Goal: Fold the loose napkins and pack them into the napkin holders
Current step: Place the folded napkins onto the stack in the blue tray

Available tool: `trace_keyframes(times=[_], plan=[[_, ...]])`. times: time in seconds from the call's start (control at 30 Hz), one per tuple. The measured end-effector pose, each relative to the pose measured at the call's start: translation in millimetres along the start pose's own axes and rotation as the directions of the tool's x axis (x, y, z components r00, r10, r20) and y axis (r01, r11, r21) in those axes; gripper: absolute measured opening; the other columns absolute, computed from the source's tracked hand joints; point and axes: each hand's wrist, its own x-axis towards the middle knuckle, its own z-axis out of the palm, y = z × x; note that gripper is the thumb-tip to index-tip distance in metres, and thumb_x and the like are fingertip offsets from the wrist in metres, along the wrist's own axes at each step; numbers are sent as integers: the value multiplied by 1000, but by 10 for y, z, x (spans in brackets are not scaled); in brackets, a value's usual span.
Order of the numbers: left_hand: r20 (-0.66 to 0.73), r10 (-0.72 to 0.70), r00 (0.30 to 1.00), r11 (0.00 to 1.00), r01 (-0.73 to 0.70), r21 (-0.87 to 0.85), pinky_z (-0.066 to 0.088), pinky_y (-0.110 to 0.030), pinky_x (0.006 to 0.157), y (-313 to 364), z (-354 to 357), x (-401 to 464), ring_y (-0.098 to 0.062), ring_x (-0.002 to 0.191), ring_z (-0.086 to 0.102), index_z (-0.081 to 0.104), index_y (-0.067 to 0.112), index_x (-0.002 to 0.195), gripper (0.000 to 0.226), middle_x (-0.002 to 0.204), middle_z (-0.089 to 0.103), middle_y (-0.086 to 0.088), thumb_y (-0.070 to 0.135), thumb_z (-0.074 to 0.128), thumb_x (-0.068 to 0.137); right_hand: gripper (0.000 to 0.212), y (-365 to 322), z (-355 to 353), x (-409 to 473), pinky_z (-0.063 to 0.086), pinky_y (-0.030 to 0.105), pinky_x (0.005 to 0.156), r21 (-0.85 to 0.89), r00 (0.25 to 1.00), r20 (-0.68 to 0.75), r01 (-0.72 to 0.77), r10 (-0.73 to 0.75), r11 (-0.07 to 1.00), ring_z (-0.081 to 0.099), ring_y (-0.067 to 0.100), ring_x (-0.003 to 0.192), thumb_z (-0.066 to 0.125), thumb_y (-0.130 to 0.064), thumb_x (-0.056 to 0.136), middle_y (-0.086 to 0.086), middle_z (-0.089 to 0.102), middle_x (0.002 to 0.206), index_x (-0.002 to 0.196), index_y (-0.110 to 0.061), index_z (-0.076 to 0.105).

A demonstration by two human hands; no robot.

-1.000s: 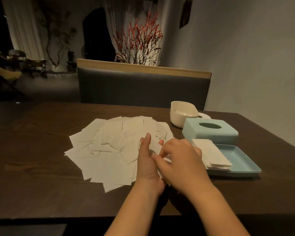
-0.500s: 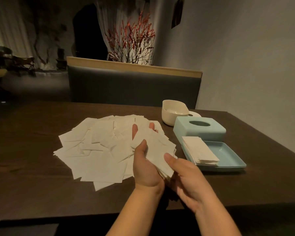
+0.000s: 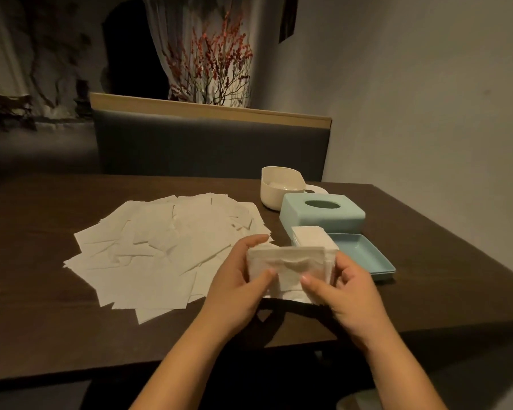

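Note:
A spread of loose white napkins covers the middle of the dark wooden table. My left hand and my right hand both pinch one white napkin, held up above the table's near edge with its top part folded over. To the right lies the light blue holder tray with a stack of folded napkins at its far end. The light blue lid with an oval slot stands behind it.
A cream-coloured holder stands behind the blue lid, with its round-holed cream lid beside it. A grey bench back runs along the far table edge. A wall is on the right.
A napkin has been lifted off the pile and brought toward me. Both hands now hold it by its sides, with its top edge folded down.

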Motion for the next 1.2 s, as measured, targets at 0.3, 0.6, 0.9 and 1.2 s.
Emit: trace_keyframes(times=[0.3,0.6,0.9,1.2], plan=[[132,77,988,990,-91,107,46,-5,80,37,102,-27,17,102,52,17,70,128,93,124,44,21,-5,57,90,49,127,-44,14,53,20,85,-147,993,11,116,-116,982,63,0,102,73,-2,84,-13,64,112,116,-35,59],[212,71,975,985,-103,141,46,-8,73,78,111,-21,6,98,54,12,73,127,92,120,41,19,6,59,84,55,173,-74,35,50,23,95,-277,996,55,77,-64,958,57,0,111,73,-9,85,-18,58,121,120,-45,50],[209,34,977,966,-86,244,50,-13,84,0,-30,-18,-5,112,54,-1,83,119,105,130,38,21,12,69,86,63,271,-125,12,48,27,100,-202,996,88,-5,23,979,57,4,117,81,-12,77,-19,59,123,119,-46,49],[156,40,987,967,-77,241,55,-18,81,1,-183,67,3,93,63,29,66,131,88,105,63,7,9,76,83,55,161,-21,68,56,27,90,-211,995,105,21,1,977,65,4,103,73,-3,84,-14,65,114,122,-38,53]])
